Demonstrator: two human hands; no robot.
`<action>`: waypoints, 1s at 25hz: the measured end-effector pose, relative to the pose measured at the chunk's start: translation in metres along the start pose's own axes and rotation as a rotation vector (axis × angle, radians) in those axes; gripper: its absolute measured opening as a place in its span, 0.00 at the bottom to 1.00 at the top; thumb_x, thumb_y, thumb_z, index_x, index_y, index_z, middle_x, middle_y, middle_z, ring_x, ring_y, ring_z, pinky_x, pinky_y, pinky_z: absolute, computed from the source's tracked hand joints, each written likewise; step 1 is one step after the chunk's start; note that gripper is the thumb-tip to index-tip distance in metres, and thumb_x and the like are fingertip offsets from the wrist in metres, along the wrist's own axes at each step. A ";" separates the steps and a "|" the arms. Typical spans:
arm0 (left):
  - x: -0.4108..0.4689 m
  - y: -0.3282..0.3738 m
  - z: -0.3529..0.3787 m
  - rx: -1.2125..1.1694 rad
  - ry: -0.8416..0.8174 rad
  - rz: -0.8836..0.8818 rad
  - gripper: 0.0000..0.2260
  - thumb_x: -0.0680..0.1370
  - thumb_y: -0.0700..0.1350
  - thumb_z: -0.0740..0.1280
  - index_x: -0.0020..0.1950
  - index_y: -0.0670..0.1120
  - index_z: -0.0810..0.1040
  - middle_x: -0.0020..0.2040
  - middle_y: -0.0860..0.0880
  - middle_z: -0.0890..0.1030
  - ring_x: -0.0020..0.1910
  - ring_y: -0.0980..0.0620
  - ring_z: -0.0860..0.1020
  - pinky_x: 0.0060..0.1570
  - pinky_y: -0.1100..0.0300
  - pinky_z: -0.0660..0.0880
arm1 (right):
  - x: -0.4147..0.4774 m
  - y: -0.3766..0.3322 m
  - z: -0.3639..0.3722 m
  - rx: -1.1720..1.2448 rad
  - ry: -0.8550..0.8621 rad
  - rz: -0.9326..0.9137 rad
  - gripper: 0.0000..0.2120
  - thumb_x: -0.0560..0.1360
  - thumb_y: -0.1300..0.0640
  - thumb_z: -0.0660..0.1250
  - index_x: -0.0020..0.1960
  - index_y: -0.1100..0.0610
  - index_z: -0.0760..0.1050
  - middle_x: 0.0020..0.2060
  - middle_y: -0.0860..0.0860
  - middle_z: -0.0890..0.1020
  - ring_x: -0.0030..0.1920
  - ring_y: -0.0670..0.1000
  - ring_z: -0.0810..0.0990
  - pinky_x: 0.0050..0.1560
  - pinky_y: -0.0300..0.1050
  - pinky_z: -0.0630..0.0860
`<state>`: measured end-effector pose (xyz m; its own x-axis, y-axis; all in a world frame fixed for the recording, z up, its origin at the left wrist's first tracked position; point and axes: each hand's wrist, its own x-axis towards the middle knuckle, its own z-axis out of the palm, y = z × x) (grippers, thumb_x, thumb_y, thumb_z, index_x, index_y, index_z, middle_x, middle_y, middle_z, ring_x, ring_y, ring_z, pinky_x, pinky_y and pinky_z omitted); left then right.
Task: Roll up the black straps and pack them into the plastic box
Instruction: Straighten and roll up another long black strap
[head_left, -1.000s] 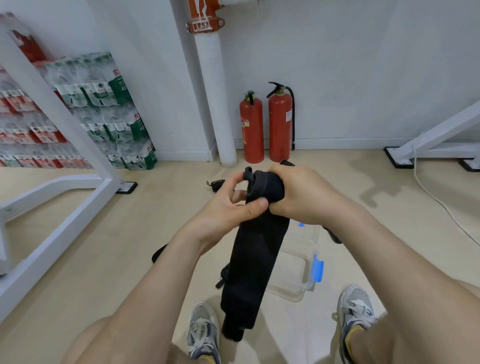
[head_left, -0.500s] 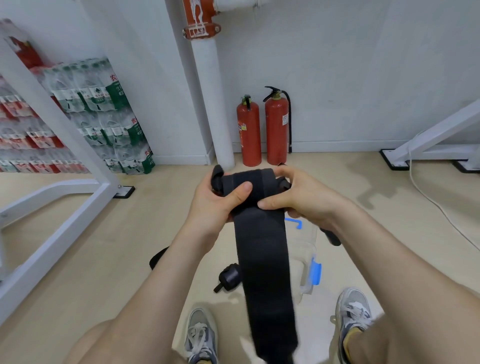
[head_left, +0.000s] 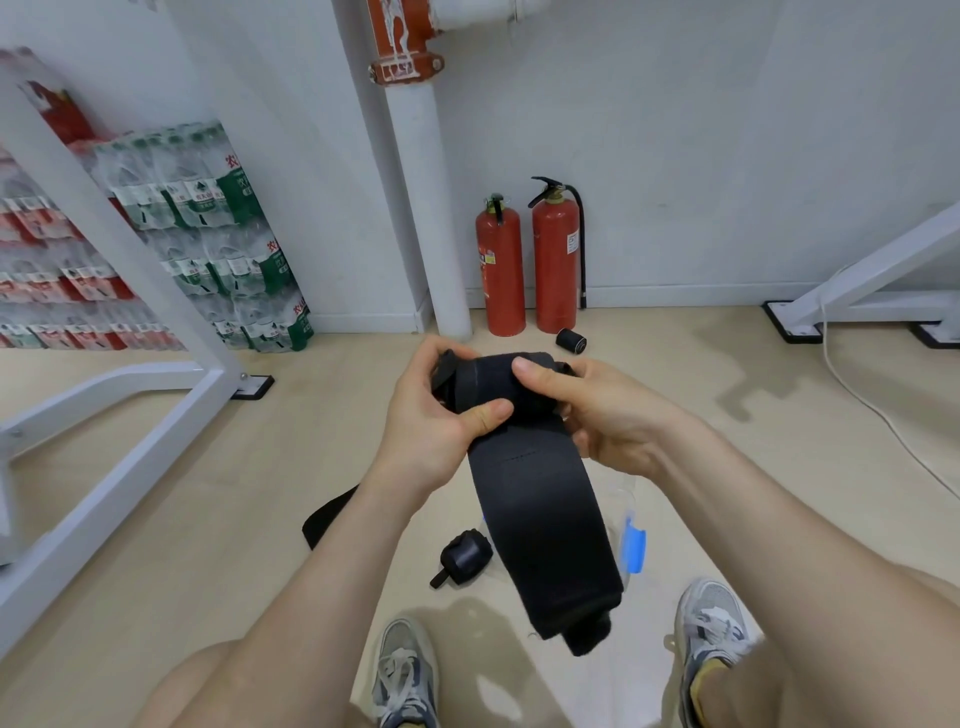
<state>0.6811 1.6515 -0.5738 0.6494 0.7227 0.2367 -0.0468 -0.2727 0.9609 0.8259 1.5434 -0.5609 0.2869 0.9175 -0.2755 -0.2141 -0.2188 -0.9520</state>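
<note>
Over beige floor (head_left: 234, 493), at centre, grips half-rolled black strap (head_left: 540, 499) with left hand (head_left: 431, 426) and right hand (head_left: 613, 421), fingers curled round roll, tail hanging toward 6 o'clock before plastic box (head_left: 631, 545). At 12 o'clock, fire extinguishers (head_left: 555, 265) against white wall (head_left: 727, 156).

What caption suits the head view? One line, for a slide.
Left hand and right hand roll a black strap over the plastic box; a rolled strap lies nearby.

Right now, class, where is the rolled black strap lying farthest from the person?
In the head view, the rolled black strap lies on the beige floor, just right of the taller red fire extinguisher.
</note>
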 end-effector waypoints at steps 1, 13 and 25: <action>0.000 -0.001 0.000 0.005 -0.009 -0.006 0.20 0.68 0.33 0.78 0.49 0.51 0.74 0.44 0.51 0.81 0.44 0.55 0.81 0.46 0.52 0.82 | 0.000 0.000 0.001 0.001 0.031 -0.016 0.14 0.72 0.45 0.72 0.50 0.55 0.81 0.32 0.47 0.80 0.28 0.43 0.74 0.27 0.38 0.60; 0.002 0.007 -0.010 -0.073 -0.091 -0.056 0.17 0.65 0.40 0.78 0.49 0.56 0.84 0.47 0.51 0.85 0.50 0.49 0.83 0.48 0.52 0.82 | -0.013 -0.011 0.006 -0.054 -0.018 -0.017 0.10 0.78 0.47 0.66 0.53 0.53 0.77 0.27 0.43 0.78 0.23 0.41 0.74 0.24 0.33 0.65; -0.001 -0.002 -0.006 0.020 -0.139 0.112 0.28 0.66 0.32 0.77 0.54 0.62 0.82 0.58 0.52 0.83 0.59 0.52 0.80 0.60 0.50 0.78 | -0.006 -0.004 0.007 0.078 0.029 -0.055 0.15 0.77 0.51 0.69 0.57 0.60 0.80 0.33 0.49 0.78 0.24 0.42 0.72 0.20 0.33 0.55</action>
<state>0.6765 1.6550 -0.5748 0.7397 0.5927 0.3188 -0.1109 -0.3600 0.9264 0.8186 1.5413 -0.5549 0.3266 0.9174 -0.2274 -0.2692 -0.1403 -0.9528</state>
